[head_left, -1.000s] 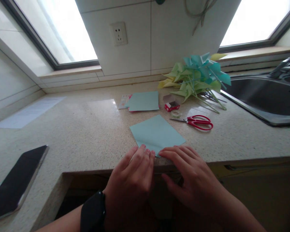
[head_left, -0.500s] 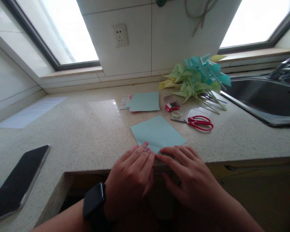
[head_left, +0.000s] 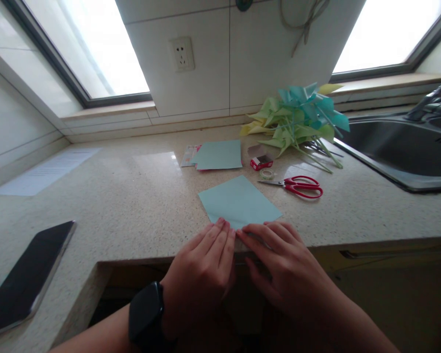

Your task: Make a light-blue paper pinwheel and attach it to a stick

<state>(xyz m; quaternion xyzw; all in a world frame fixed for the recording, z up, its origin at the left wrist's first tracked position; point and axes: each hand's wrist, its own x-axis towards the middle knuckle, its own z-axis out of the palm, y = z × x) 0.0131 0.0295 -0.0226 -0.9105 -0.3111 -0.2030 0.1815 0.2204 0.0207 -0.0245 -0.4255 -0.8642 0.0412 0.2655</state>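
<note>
Paper sheet (head_left: pixel 239 203) on the counter (head_left: pixel 132 196) near its front edge, both hands at its near corner, scissors (head_left: pixel 297 186) to its right, paper stack (head_left: pixel 218 154) behind, pinwheels (head_left: pixel 299 120) beside the sink (head_left: pixel 397 147), phone (head_left: pixel 25 277) far left.

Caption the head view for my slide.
Left hand and right hand press the near corner of a blue sheet at the counter edge; red scissors and pinwheels behind.

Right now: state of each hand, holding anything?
Left hand: open, flat, fingertips on the near edge of the light blue square paper sheet.
Right hand: open, flat, fingers on the same sheet.
</note>
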